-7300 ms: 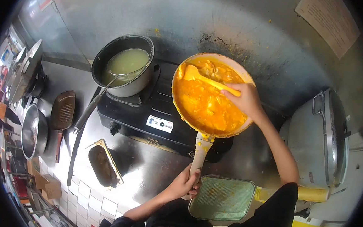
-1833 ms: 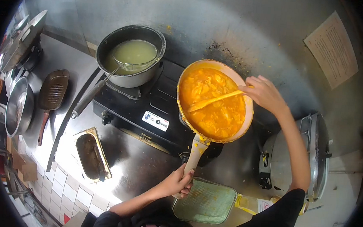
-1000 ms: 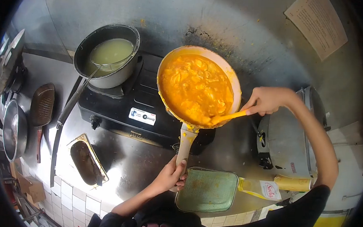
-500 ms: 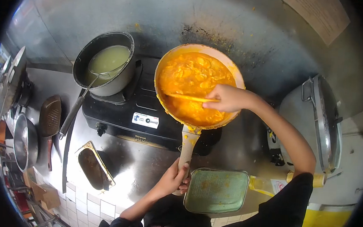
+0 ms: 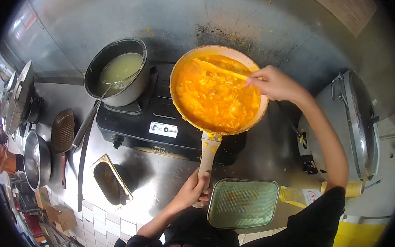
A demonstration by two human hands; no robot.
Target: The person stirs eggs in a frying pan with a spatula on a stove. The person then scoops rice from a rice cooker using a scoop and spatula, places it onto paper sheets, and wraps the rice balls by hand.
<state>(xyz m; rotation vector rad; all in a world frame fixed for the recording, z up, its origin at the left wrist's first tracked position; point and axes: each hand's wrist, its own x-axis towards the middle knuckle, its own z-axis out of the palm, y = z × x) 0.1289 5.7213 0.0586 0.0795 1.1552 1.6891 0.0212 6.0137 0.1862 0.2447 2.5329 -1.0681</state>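
A cream-coloured frying pan (image 5: 262,107) stands on the right side of the black gas stove (image 5: 129,130), holding a chunky orange-yellow stew (image 5: 222,95). My left hand (image 5: 193,192) is wrapped round the pan's handle, close to my body. Over the pan's right rim, my right hand (image 5: 270,82) grips a yellow-coated spatula (image 5: 223,70). Its far end reaches into the stew near the upper left of the pan; the tip's exact shape is hard to make out.
A dark pot (image 5: 117,96) of pale greenish liquid with a strainer (image 5: 89,121) in it sits on the left burner. Nearer are a dirty rectangular tin (image 5: 111,181) and a green-lined tray (image 5: 244,203). A large lidded pot (image 5: 337,127) stands at right, a bottle (image 5: 295,196) below it.
My right hand and the spatula have moved up and to the right, from the pan's lower middle to its upper part. My left hand still holds the handle.
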